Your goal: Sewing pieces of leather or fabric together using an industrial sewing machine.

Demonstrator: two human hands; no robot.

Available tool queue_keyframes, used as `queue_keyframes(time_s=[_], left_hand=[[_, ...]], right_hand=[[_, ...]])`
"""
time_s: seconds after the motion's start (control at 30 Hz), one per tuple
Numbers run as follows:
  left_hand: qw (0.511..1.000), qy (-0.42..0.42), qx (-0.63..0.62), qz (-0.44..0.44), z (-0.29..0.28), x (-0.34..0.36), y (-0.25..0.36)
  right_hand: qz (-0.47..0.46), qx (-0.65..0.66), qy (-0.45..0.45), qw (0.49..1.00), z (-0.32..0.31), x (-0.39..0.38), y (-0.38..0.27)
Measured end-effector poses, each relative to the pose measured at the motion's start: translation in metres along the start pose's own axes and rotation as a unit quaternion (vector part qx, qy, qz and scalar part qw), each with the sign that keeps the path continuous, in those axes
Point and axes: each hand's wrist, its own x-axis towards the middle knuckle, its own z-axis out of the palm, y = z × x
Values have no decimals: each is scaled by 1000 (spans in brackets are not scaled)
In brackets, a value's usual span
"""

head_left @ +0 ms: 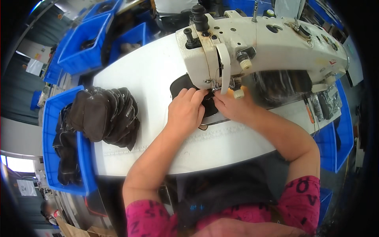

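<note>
Both hands are at the needle area of a white sewing machine (272,47). My left hand (184,110) has its fingers bent and pressed together on a black fabric piece (181,84), just left of the presser foot. Opposite it, my right hand (236,106) pinches the same fabric at its right side, under the machine's head. The fabric lies flat on the white table (148,75). Part of it shows between the two hands, while my fingers and the machine hide the rest. The needle tip cannot be made out.
A stack of dark zippered pouches (106,114) stands on the table's left. Beside it, a blue bin (85,158) holds more dark pieces. An orange-handled tool (309,112) and a plastic-wrapped packet (331,100) lie at the right. More blue bins (85,43) stand at the back left.
</note>
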Motion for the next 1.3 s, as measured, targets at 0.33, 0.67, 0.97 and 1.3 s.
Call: queue_keyframes(time_s=[0.33,0.67,0.97,1.3], left_hand=[[999,-7,-31,22,-3,11,4],[999,12,33,-11,11,5,0],[992,-31,-118,-15,6,4,-9],[931,-229,-273,-78,-12,25,-26]], right_hand=[[-100,-48,8,994,4,2,11],[-101,5,34,994,16,4,13],[-69,-37,-8,997,15,2,-2],[-131,-79,-18,988,20,-3,12]])
